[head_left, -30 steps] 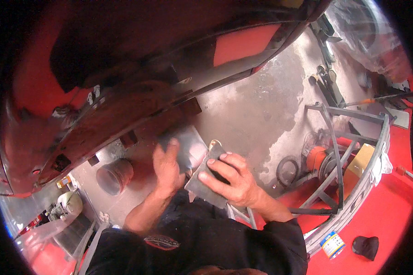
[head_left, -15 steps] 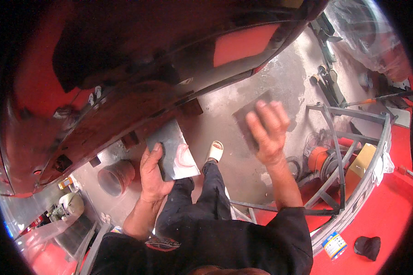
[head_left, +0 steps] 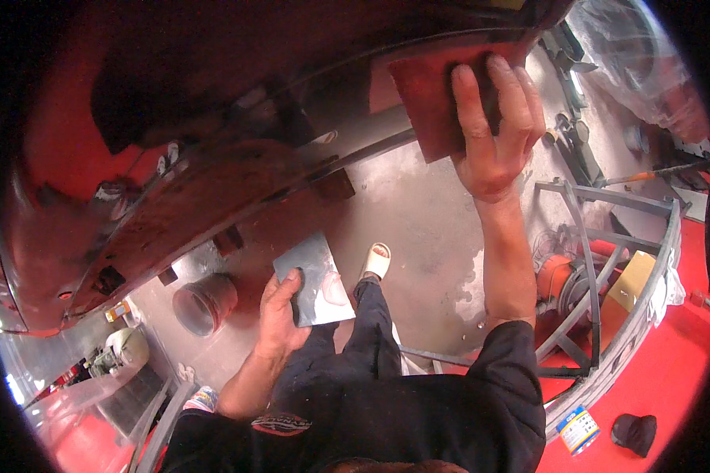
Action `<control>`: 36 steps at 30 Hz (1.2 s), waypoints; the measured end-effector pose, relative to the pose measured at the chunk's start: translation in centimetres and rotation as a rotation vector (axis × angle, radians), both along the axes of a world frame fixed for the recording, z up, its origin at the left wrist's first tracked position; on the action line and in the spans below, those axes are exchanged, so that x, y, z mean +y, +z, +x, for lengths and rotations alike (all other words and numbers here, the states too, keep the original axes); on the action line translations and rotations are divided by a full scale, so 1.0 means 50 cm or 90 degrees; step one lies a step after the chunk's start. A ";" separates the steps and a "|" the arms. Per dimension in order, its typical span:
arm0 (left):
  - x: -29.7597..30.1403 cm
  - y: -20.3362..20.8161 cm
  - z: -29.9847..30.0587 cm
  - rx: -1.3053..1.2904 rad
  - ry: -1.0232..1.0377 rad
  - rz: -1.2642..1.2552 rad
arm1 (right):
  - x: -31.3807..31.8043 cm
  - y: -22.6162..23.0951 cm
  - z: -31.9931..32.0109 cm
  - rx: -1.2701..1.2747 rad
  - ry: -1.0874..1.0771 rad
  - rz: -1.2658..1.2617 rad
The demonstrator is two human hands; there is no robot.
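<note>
My left hand (head_left: pixel 282 319) grips a flat grey plate (head_left: pixel 306 264) by its edge, thumb on top. A smear of pinkish paste (head_left: pixel 335 289) lies on the plate's paler side. Up at the right, my right hand (head_left: pixel 497 146) presses its spread fingers on a thin, squarish, dark reddish spreader (head_left: pixel 426 102). The spreader is at the lower edge of a dark, glossy car body (head_left: pixel 213 169); whether it touches the panel, I cannot tell. My thumb there is hidden.
A bucket (head_left: pixel 203 306) stands on the wet-patched floor at the left. On the right are a grey metal frame stand (head_left: pixel 607 193), an orange and black round machine (head_left: pixel 558 277), a cardboard box (head_left: pixel 633 280), a tin (head_left: pixel 578 430) and a dark cap (head_left: pixel 633 433). Plastic sheeting (head_left: pixel 631 63) hangs far right.
My right hand has moved up and away from me with the spreader, from over the floor to the car's lower edge. My left hand with the plate has shifted slightly right and nearer.
</note>
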State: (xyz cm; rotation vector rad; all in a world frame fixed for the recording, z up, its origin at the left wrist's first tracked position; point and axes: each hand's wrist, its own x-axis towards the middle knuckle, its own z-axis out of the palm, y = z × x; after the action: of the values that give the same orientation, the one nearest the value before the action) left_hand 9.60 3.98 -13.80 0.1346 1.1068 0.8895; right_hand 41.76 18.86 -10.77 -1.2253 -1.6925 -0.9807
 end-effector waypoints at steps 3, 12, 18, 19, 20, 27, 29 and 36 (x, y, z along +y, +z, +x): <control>-0.009 -0.012 -0.003 -0.015 -0.009 0.011 | 0.010 0.000 0.007 -0.003 0.008 0.004; -0.008 -0.021 0.000 0.003 -0.019 0.008 | 0.030 -0.029 -0.001 0.025 0.008 0.001; -0.013 -0.032 -0.003 0.022 -0.012 -0.015 | 0.014 -0.133 -0.007 0.069 0.022 -0.022; -0.015 -0.037 -0.006 0.023 -0.010 -0.014 | 0.006 -0.147 -0.010 0.073 0.013 -0.037; -0.015 -0.040 -0.008 0.024 -0.008 -0.013 | 0.000 -0.158 -0.011 0.075 0.005 -0.051; -0.008 -0.033 -0.001 0.018 -0.016 -0.008 | -0.067 -0.158 -0.025 0.091 -0.028 -0.166; -0.012 -0.038 -0.004 0.015 -0.016 -0.013 | -0.076 -0.119 -0.032 0.077 -0.041 -0.162; -0.011 -0.035 -0.004 -0.006 -0.036 -0.002 | -0.023 -0.013 -0.062 0.033 -0.042 -0.046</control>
State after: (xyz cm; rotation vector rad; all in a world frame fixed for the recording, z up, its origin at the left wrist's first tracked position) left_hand 9.38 3.42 -15.56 0.1586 1.0902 0.8367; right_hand 38.67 17.68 -11.44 -1.3507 -1.6680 -0.9262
